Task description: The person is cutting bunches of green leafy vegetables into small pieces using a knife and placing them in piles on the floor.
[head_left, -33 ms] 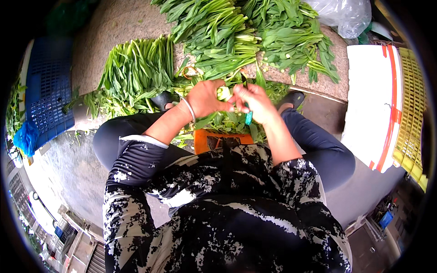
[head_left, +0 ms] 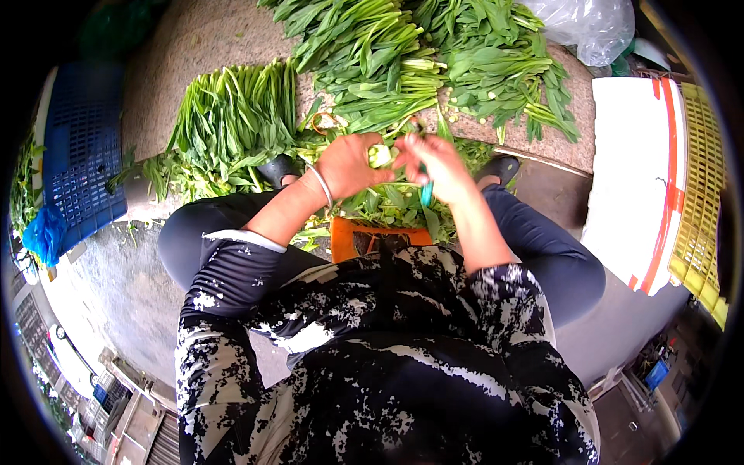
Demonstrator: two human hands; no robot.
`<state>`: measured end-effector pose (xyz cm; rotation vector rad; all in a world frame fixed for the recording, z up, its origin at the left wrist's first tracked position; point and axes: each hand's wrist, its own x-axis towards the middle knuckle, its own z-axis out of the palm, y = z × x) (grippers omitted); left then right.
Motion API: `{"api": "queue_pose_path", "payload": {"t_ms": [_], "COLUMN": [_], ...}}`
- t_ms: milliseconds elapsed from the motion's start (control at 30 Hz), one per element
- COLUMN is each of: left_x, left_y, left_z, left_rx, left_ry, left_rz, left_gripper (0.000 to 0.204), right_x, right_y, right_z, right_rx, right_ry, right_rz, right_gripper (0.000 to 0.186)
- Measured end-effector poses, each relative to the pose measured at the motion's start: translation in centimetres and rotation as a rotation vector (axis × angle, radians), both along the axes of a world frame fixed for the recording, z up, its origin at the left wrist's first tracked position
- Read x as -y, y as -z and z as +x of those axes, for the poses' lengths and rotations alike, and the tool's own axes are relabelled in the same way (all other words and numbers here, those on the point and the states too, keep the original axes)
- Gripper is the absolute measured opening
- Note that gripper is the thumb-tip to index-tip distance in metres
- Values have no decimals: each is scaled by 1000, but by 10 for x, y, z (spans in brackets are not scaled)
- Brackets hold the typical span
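My left hand (head_left: 350,167), with a bangle on its wrist, is closed around leafy green stalks (head_left: 379,156); their pale cut ends show at its fingers. Close beside it on the right is my right hand (head_left: 435,164), its fingers curled around a small knife with a teal handle (head_left: 427,195). The knife's blade is mostly hidden or blurred. Loose leaves and trimmings (head_left: 380,205) lie below both hands. Beyond them, bunches of leafy greens (head_left: 232,116) stand on the left of a stone slab (head_left: 209,39), and more greens (head_left: 372,70) lie stacked in the middle.
A blue crate (head_left: 81,147) with a blue plastic bag (head_left: 44,235) is at left. At right stand a white foam box (head_left: 628,178) with red tape and a yellow crate (head_left: 697,194). An orange stool edge (head_left: 341,240) shows between my legs. A clear plastic bag (head_left: 593,31) lies far right.
My right hand has drawn slightly right, away from the stalks, with the knife in it. The dark blade shows less clearly now. My left hand has barely moved.
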<state>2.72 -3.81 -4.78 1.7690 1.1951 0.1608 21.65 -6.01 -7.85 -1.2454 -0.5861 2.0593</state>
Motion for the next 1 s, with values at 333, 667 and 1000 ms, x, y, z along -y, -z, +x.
{"api": "queue_pose_path", "payload": {"t_ms": [333,667,1000], "left_x": [-6,-6,-1], "left_y": [-9,-10,-24], "left_z": [5,7,20], "left_rx": [-64,-21,585], "left_ry": [-70,-148,-254], "left_rz": [3,568,-156], "left_gripper": [39,26,26], "right_x": [-103,-38,15], "right_y": [101,24,-44], "right_z": [27,21,7], "right_rx": [377,326,233], "right_ry": [579,461,228], "right_rz": [-401,226,409], "right_gripper": [27,23,33]}}
